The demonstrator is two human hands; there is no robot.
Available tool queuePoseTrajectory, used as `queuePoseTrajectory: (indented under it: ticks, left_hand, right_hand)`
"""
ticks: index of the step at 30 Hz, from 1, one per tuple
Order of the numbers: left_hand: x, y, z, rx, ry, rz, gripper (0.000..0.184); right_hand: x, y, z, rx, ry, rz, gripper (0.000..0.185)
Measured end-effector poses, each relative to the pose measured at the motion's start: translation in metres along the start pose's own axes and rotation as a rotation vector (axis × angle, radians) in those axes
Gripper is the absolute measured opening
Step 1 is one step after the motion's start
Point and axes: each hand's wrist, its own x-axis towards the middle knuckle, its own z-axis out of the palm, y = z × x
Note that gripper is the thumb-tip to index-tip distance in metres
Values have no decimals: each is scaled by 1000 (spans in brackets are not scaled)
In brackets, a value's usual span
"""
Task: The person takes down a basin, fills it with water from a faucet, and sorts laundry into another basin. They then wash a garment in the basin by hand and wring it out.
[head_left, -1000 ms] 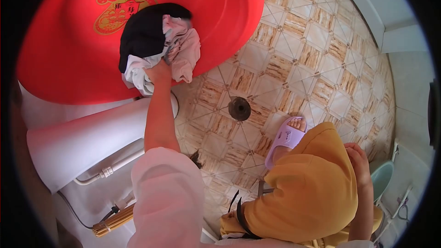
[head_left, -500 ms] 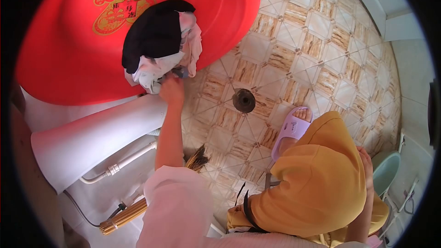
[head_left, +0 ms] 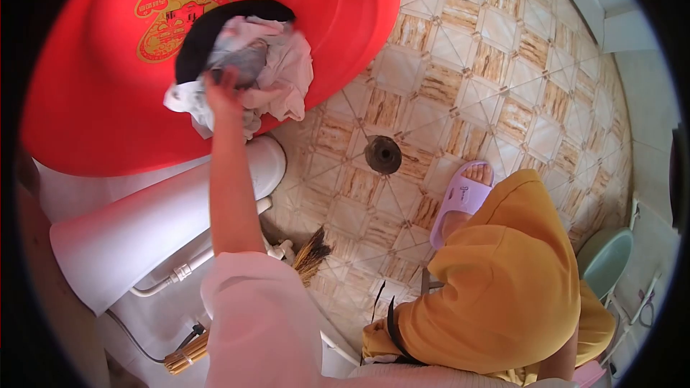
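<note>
My left hand (head_left: 224, 92) is over a heap of clothes in a large red basin (head_left: 345, 50). Its fingers look spread apart, slightly blurred, at the near left of the heap beside a grey cloth (head_left: 248, 63). Around it lie a black garment (head_left: 192, 54), a pale pink garment (head_left: 291, 65) and a white cloth (head_left: 188, 99). Whether the fingertips press into the fabric, I cannot tell. On the right, only my right forearm (head_left: 560, 361) shows beside my knee in yellow trousers (head_left: 496, 287); the hand itself is out of sight.
Below the basin is a white pedestal (head_left: 165, 223) with a pipe (head_left: 187, 271) alongside. A straw broom (head_left: 313, 255) lies near my left arm. A floor drain (head_left: 382, 154) sits in the tiled floor (head_left: 460, 50), near my purple slipper (head_left: 463, 197). A green basin (head_left: 607, 262) stands at right.
My left hand has moved up and left, from the heap's near edge onto its left part. The heap has opened out, exposing grey and pink cloth. My right hand has left my knee, out of sight.
</note>
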Motion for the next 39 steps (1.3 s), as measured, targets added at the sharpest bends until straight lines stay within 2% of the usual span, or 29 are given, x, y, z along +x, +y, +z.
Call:
queuePoseTrajectory:
  ticks: [1, 2, 4, 5, 7, 9, 10, 12, 13, 14, 15, 16, 18, 19, 21, 23, 24, 25, 26, 28, 29, 31, 32, 34, 35, 37, 38, 39]
  left_hand:
    - [29, 10, -21, -68, -32, 56, 51]
    - [22, 32, -21, -156, -70, 82, 36]
    - [50, 27, -37, 65, -90, 349, 28]
    - [57, 16, -46, 69, -91, 354, 28]
    - [43, -2, -46, 740, -363, 790, 38]
    - [2, -21, -24, 1568, -110, 983, 60]
    - [-17, -30, -9, 1568, -118, 982, 60]
    - [-43, -46, 20, 1838, 87, 697, 79]
    - [-48, -57, 33, 1835, 79, 704, 79]
    - [-51, -69, 46, 1845, 171, 648, 84]
    - [-54, -79, 54, 1853, 262, 587, 89]
    - [-54, -86, 61, 1847, 254, 587, 89]
    - [-53, -95, 72, 2092, 332, 584, 69]
    - [-50, -94, 72, 2090, 327, 587, 69]
    - [-37, -82, 58, 2059, 234, 622, 44]
    - [-26, -56, 41, 1941, 290, 822, 27]
    - [-13, -42, 32, 2038, 404, 934, 23]
    - [-25, -18, 31, 2045, 338, 1006, 22]
    - [-30, -1, 32, 2090, 344, 923, 19]
    - [-15, 6, 14, 1990, 423, 1141, 22]
    - [-9, 3, 5, 1994, 428, 1144, 22]
    - [0, -11, -8, 2103, 86, 1414, 25]
    - [2, -19, -10, 2099, 84, 1416, 25]
    - [-4, -34, -4, 2251, -288, 1417, 32]
    - [-6, -39, -2, 2247, -293, 1417, 32]
    - [-19, -36, 4, 2156, -767, 1691, 35]
    - [-14, -38, 2, 2158, -772, 1690, 35]
    - [-10, -38, 1, 2162, -964, 1627, 37]
  right_hand:
    - [2, 4, -4, 11, -16, 0, 17]
    - [4, 11, -12, 16, -18, 5, 17]
    - [15, 28, -35, -35, 44, -18, 18]
    - [21, 37, -47, -59, 74, -33, 19]
    - [26, 46, -55, -112, 137, -59, 21]
    - [21, 39, -44, -81, 111, -41, 20]
    - [15, 29, -29, -51, 87, -24, 19]
    - [5, 9, 2, 11, 38, 7, 17]
    - [3, 4, 13, 45, 15, 19, 16]
    - [1, 2, 19, 48, 22, 16, 16]
    - [-1, 0, 24, 49, 78, 34, 16]
    - [-1, -2, 24, 49, 134, 50, 16]
    - [-1, 3, 19, 57, 133, 46, 16]
    - [0, 6, 17, 66, 125, 48, 16]
    - [-2, 12, 9, 56, 94, 42, 16]
    - [0, 20, -6, 51, 67, 33, 16]
    - [1, 28, -16, 89, 59, 29, 18]
    - [3, 33, -22, 126, 45, 19, 21]
    - [6, 38, -26, 128, 53, 13, 20]
    - [8, 46, -30, 95, 80, 5, 20]
    - [10, 49, -30, 76, 93, -2, 20]
    - [10, 51, -29, 36, 110, -12, 19]
    - [10, 51, -27, 18, 119, -19, 19]
    - [6, 49, -21, -15, 136, -28, 19]
    - [6, 46, -20, -27, 136, -33, 19]
    - [4, 47, -22, -45, 139, -27, 18]
    - [5, 50, -21, -53, 144, -24, 18]
    - [4, 50, -21, -66, 151, -24, 18]
